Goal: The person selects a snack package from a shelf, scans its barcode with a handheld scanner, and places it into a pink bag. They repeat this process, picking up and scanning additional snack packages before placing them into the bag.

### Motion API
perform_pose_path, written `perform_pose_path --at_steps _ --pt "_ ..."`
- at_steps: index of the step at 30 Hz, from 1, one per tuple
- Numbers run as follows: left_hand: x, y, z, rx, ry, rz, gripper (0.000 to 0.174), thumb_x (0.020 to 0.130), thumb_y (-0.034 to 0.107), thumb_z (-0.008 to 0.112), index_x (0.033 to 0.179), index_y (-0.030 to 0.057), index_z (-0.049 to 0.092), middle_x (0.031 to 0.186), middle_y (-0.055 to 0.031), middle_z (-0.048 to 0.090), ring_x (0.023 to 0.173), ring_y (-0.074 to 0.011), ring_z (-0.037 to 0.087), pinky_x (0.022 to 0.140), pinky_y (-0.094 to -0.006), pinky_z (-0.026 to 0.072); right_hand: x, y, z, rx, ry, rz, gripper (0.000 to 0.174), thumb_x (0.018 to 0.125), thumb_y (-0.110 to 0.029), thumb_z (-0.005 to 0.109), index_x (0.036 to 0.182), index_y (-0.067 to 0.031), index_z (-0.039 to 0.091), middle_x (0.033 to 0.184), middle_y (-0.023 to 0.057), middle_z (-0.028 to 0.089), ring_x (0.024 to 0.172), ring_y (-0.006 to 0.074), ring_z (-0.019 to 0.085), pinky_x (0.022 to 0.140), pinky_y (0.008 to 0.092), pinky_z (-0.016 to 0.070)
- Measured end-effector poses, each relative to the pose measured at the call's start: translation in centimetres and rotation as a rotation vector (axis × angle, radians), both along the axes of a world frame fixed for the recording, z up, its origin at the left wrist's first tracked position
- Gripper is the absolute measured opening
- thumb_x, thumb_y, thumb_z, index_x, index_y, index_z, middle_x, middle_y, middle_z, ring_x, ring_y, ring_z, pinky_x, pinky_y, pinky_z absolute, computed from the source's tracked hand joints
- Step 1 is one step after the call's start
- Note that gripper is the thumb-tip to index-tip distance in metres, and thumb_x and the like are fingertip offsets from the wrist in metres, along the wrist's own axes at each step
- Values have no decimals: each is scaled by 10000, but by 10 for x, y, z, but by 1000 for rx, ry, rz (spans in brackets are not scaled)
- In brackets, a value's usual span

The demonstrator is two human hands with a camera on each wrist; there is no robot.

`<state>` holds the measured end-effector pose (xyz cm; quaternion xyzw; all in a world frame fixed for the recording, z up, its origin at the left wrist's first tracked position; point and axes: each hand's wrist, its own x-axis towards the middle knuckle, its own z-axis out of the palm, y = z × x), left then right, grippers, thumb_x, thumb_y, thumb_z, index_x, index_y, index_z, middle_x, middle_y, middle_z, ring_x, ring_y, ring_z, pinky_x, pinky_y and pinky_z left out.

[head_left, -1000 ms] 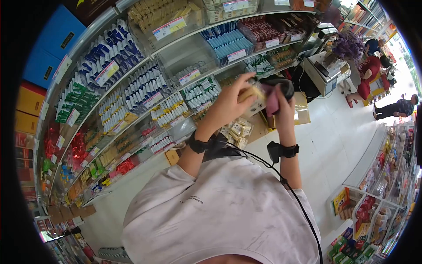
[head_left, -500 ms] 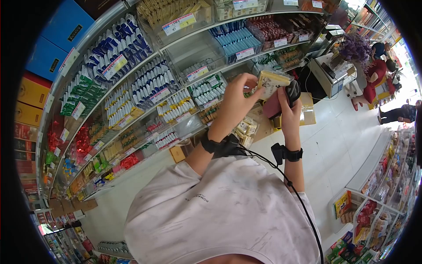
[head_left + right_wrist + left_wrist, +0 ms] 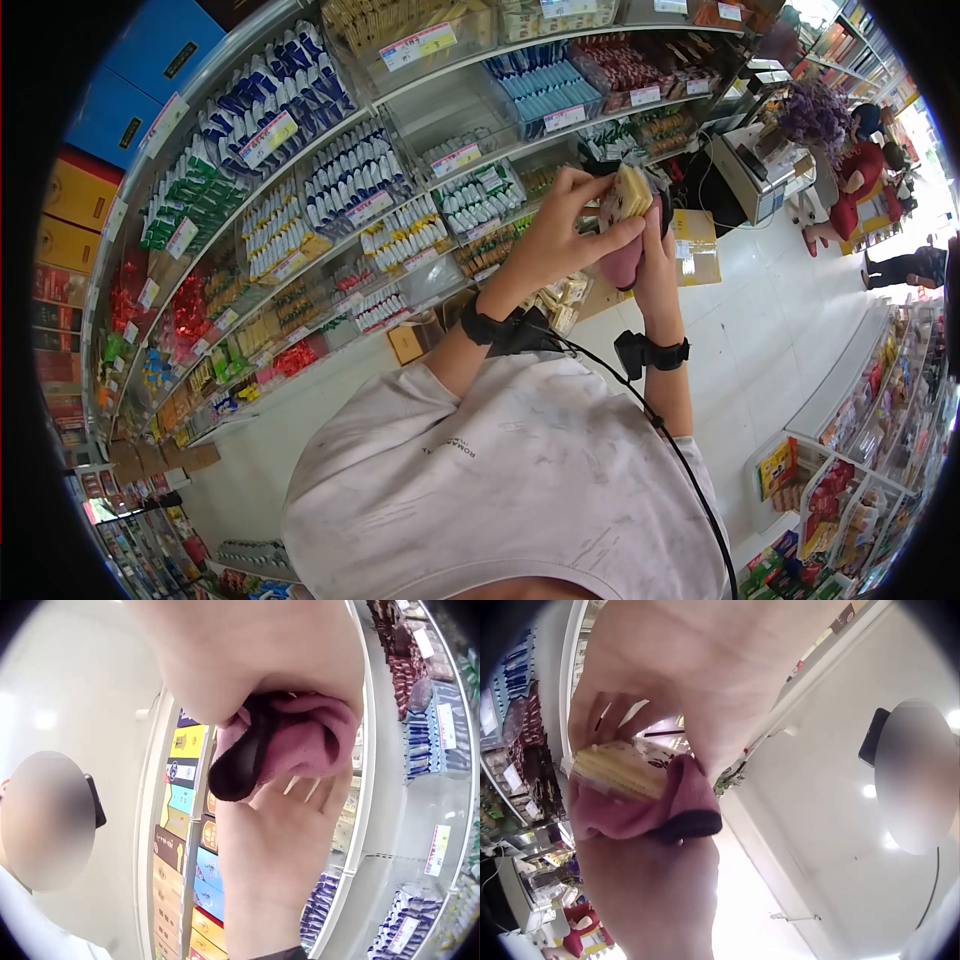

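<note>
A small clear-wrapped packet (image 3: 630, 192), cream-yellow with dark print, stands tilted between the two hands. My left hand (image 3: 565, 225) pinches it, thumb on the near side and fingers at the far edge. My right hand (image 3: 655, 275) grips a pink and black cloth (image 3: 620, 265) bunched against the packet. In the left wrist view the packet (image 3: 622, 769) sits in the folds of the pink cloth (image 3: 630, 817). From the right wrist, the cloth (image 3: 307, 746) shows curled under the right hand (image 3: 262, 652), hiding the packet, with the left palm (image 3: 281, 825) below.
Curved shelves hold clear bins of wrapped snacks (image 3: 355, 180) with price labels. Below the hands are more cream packets (image 3: 560, 300) and a cardboard box (image 3: 697, 245). A counter machine (image 3: 750, 175) stands at the right, with people beyond. Cables (image 3: 600, 360) run from the wrists.
Half a second ago the packet lay face up on the cloth with the left fingers loose beside it. Now it is turned on edge and pinched by the left hand.
</note>
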<state>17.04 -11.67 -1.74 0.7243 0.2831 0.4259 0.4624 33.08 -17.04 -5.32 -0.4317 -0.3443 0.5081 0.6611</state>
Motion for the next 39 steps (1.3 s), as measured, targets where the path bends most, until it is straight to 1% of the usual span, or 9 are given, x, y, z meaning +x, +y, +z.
perform_pose_path --at_steps 9,14,15,20,21,25,27,35,39 --pt "-5 -1 -4 -220 -69 -43 473 914 335 775 1237 8 663 1019 -81 697 888 -138 638 810 -307 550 0 5 -2 42 -155 -73 281 954 -241 735 1116 -20 671 1016 17 693 912 91 643 804 250 516" --pt "-14 9 -15 25 20 58 398 913 271 784 1195 12 674 918 -23 710 857 -103 634 737 -278 533 10 8 -6 -32 7 -221 265 986 -268 704 1117 -43 655 1001 -7 666 861 63 610 752 261 504" --pt "-15 7 -8 -186 -125 -67 379 907 247 792 1179 9 679 888 -29 710 829 -101 650 701 -267 533 11 9 -3 -41 82 -247 271 988 -267 701 1131 -42 650 1018 -5 664 871 64 611 754 260 503" --pt "-26 9 -2 -377 -229 77 371 933 189 768 1246 32 647 991 -35 731 846 -57 657 699 -195 505 9 -1 0 -57 4 -114 332 976 -254 711 1222 -49 624 1077 19 654 903 67 606 755 263 512" --pt "-27 8 1 -392 -247 118 367 938 192 764 1247 34 645 980 -34 731 848 -55 657 691 -196 504 3 -5 5 13 -210 -53 345 964 -244 723 1236 -56 627 999 6 661 865 70 613 738 251 508" --pt "-29 8 5 -450 -300 175 401 953 205 749 1272 7 609 944 -66 733 812 -72 665 660 -215 508 -1 -3 7 -56 -393 54 274 969 -248 719 1155 -56 659 814 -54 638 620 23 547 464 197 375" --pt "-32 10 3 -483 -363 162 455 949 212 753 1299 -16 573 931 -84 733 788 -99 677 658 -234 520 -4 8 -4 90 -358 -9 234 985 -247 699 1120 -59 664 809 -53 632 594 11 523 434 196 338" --pt "-38 21 -9 -408 -488 208 347 960 147 730 1191 -21 533 1117 -153 713 956 -180 707 771 -315 613 -24 3 10 -87 -72 70 234 1013 -250 662 1119 -42 661 882 -29 658 650 15 555 501 187 403" --pt "-45 21 -8 -417 -411 145 338 964 145 726 1191 -10 530 1153 -160 709 990 -193 708 800 -325 614 -37 8 9 -101 -194 61 205 987 -209 689 1099 -38 675 892 -20 671 656 -1 558 489 185 399"
